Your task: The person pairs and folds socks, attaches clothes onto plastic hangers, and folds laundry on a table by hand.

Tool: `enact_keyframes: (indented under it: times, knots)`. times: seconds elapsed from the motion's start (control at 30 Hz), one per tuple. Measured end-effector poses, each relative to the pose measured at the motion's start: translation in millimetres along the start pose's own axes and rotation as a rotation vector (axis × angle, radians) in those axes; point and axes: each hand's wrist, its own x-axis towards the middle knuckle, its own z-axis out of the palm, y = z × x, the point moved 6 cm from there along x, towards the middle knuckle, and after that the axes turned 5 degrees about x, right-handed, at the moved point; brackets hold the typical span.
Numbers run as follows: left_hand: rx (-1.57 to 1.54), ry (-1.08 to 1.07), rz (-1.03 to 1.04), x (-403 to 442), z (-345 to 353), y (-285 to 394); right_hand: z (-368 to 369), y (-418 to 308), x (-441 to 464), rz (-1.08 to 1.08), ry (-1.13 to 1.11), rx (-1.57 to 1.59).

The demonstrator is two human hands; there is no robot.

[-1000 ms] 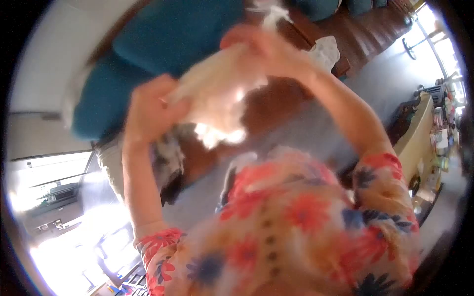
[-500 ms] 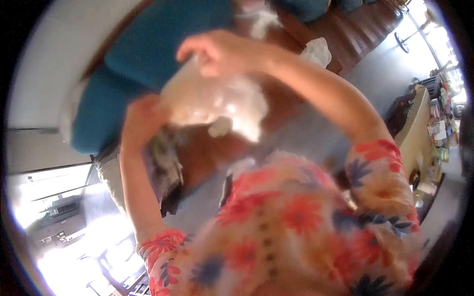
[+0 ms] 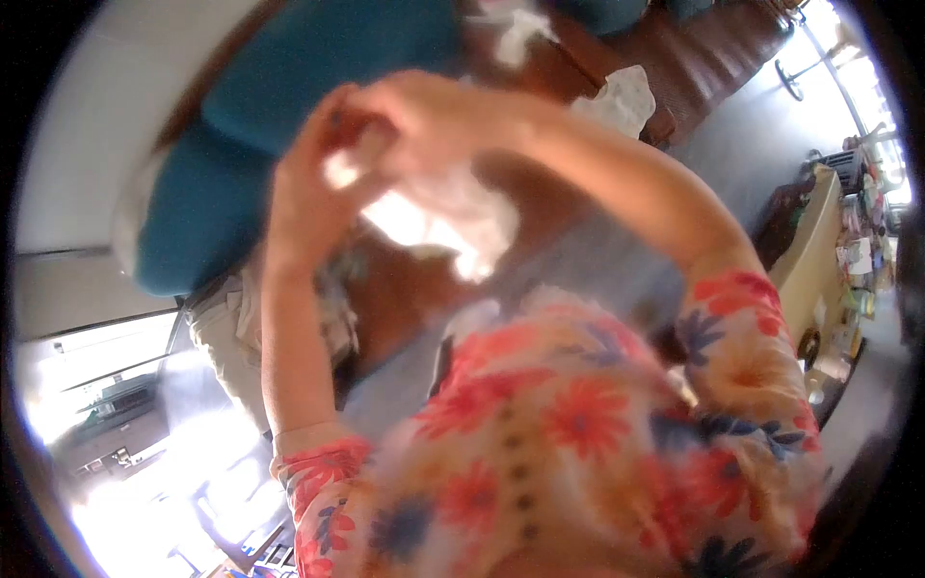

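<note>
A thin whitish cloth or bag (image 3: 448, 212), partly blown out by light, hangs between my hands over a brown surface. My left hand (image 3: 323, 178) is curled around its left side, with a bunched bright bit showing between thumb and fingers. From the upper right, my right hand (image 3: 414, 116) reaches over the top of the same piece, its fingertips touching or nearly touching those of my left hand. Motion blur hides the exact finger contacts and the edges of the piece.
Blue cushions (image 3: 328, 67) lie behind my hands. White crumpled pieces (image 3: 626, 101) rest on the brown surface at the upper right. Folded beige cloth (image 3: 226, 332) is at the left. A yellowish counter (image 3: 809, 250) with many items stands at the right.
My left hand has moved up and right, and my right hand has come back beside it, so they now meet. The whitish piece is gathered more and hangs below them.
</note>
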Motion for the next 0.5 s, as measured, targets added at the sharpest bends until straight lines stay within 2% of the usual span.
enact_keyframes:
  times: [0.13, 0.23, 0.3, 0.37, 0.4, 0.43, 0.5]
  knots:
    - [0.02, -0.055, -0.037, -0.1, 0.6, -2.3, -4.9, 4.4, -2.5, 0.029, 0.065, -0.015]
    - [0.006, -0.16, -0.251, -6.0, 7.2, -11.3, -11.1, -1.0, -9.3, 0.06, 0.135, 0.042]
    - [0.169, -0.164, -0.243, -8.3, -0.1, -8.9, -10.7, -2.0, -13.4, 0.029, 0.201, 0.091]
    - [0.355, -0.166, -0.247, -15.3, -17.2, -4.4, -10.9, 0.2, -24.0, 0.043, 0.264, 0.337]
    - [0.151, -0.117, -0.294, -22.4, -29.5, 2.3, -12.1, 3.2, -30.4, 0.046, 0.296, 0.46]
    - [0.062, 0.053, -0.268, -27.4, -46.0, 11.4, -13.9, 16.0, -39.6, 0.136, 0.307, 0.431]
    - [-0.089, 0.19, -0.228, -43.8, -82.4, 9.6, -16.6, 56.3, -71.3, 0.306, 0.321, 0.374]
